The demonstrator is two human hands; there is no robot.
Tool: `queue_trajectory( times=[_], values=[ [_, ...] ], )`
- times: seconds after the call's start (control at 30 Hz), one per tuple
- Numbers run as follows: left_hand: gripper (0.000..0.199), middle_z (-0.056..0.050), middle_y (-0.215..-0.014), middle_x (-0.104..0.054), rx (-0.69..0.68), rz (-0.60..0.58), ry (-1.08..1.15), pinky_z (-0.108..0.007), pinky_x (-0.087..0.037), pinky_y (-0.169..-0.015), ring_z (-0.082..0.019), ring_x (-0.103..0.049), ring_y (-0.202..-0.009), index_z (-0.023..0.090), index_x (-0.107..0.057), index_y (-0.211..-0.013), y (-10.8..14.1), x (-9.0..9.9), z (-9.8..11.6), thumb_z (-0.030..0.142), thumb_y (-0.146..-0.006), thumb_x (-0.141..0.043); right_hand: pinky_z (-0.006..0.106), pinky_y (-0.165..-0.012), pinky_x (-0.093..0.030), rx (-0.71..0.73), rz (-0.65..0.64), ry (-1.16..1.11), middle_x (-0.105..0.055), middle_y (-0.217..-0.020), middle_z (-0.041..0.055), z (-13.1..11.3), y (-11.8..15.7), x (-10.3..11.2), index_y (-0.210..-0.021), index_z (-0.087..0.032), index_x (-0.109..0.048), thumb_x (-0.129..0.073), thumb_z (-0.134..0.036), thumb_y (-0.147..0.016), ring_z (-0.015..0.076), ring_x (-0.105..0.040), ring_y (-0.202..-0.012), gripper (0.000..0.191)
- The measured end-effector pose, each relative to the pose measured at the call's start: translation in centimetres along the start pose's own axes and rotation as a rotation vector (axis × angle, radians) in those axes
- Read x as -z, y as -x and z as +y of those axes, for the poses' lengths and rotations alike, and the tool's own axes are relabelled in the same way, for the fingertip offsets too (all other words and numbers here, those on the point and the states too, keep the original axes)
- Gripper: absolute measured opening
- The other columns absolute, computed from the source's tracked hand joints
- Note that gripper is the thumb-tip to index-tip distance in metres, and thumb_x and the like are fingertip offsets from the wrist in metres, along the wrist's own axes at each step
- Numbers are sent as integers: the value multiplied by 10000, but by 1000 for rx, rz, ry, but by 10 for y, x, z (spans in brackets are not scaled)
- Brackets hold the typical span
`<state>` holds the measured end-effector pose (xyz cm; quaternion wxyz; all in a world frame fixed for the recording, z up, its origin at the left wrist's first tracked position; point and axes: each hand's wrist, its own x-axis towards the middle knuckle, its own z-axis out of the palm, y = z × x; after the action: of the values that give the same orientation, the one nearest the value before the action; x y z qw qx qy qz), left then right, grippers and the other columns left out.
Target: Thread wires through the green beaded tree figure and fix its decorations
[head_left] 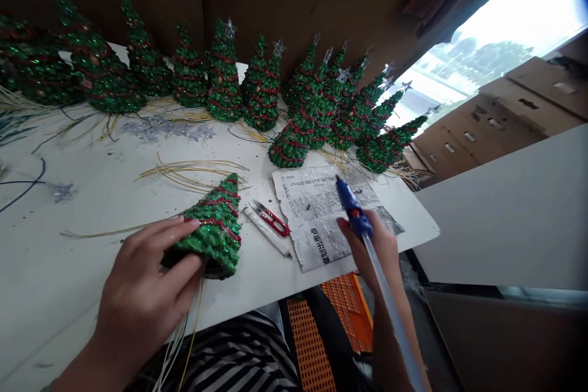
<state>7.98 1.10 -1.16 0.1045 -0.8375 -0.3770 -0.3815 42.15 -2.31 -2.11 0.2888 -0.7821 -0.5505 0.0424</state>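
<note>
My left hand [147, 285] is closed round the lower part of a small green glittery Christmas tree [218, 220] with red garland, which leans over the table's near edge. Thin wires [184, 343] hang from its base. In my right hand [376, 245] is a blue hot glue gun [353, 205], a long clear glue stick [390, 306] running out of its back toward me. Its nozzle points away, above a sheet of newspaper [316, 220]. Between the tree and the paper lie red-handled thread snips [273, 220] and a white stick-like piece [266, 231].
Several finished-looking trees [225, 79] with clear stars line the back of the white table [82, 282]. Loose clear stars [160, 128] and yellowish wires [193, 173] are scattered in front. Cardboard boxes [500, 113] stand at right; an orange crate [312, 343] is below.
</note>
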Motion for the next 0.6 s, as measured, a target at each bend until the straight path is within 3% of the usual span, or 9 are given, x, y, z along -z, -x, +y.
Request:
queue_trajectory(
  times=[0.13, 0.27, 0.37, 0.43, 0.53, 0.6],
  values=[
    [143, -121, -1118, -654, 51, 50, 4, -449, -573, -813, -299, -670, -1003, 193, -614, -791, 4, 1, -10, 82, -876, -642, 381, -809, -565, -98, 17, 103, -645, -1134, 71, 17, -37, -7, -1177, -162, -599, -606, -418, -956, 188, -651, -936, 339],
    [140, -105, -1105, -663, 101, 83, -15, -396, -593, -786, -250, -693, -934, 200, -620, -794, 6, 3, -11, 135, -917, -606, 444, -900, -566, -99, 24, 121, -628, -1239, 88, 24, -50, -12, -1231, -168, -595, -624, -375, -955, 225, -648, -1062, 346],
    [128, -121, -1141, -662, 101, 93, -76, -356, -595, -743, -236, -707, -924, 187, -635, -820, 9, 5, -11, 161, -934, -584, 458, -930, -554, -22, 109, 65, -611, -1281, 94, 18, -42, -9, -1244, -180, -592, -618, -371, -959, 233, -633, -1100, 345],
    [114, -153, -1204, -648, 88, 108, -144, -364, -585, -746, -263, -704, -978, 177, -642, -814, 13, 5, -9, 142, -917, -606, 433, -951, -546, 76, 153, -12, -600, -1311, 99, 1, -27, -9, -1222, -220, -612, -580, -378, -979, 215, -622, -1104, 291],
    [60, -187, -1202, -643, 79, 165, -268, -448, -548, -847, -338, -665, -1063, 179, -686, -845, 21, 5, -1, 120, -852, -695, 453, -940, -544, 298, 121, -170, -626, -1246, 88, -45, 7, -21, -1199, -189, -612, -592, -400, -970, 223, -631, -1089, 312],
    [88, -179, -1090, -667, 107, 203, -332, -437, -524, -803, -324, -669, -962, 182, -710, -897, 25, 4, 6, 128, -830, -727, 452, -981, -534, 453, 60, -277, -658, -1192, 92, -83, 30, -35, -1205, -222, -598, -551, -443, -976, 231, -620, -1125, 322]
  ],
)
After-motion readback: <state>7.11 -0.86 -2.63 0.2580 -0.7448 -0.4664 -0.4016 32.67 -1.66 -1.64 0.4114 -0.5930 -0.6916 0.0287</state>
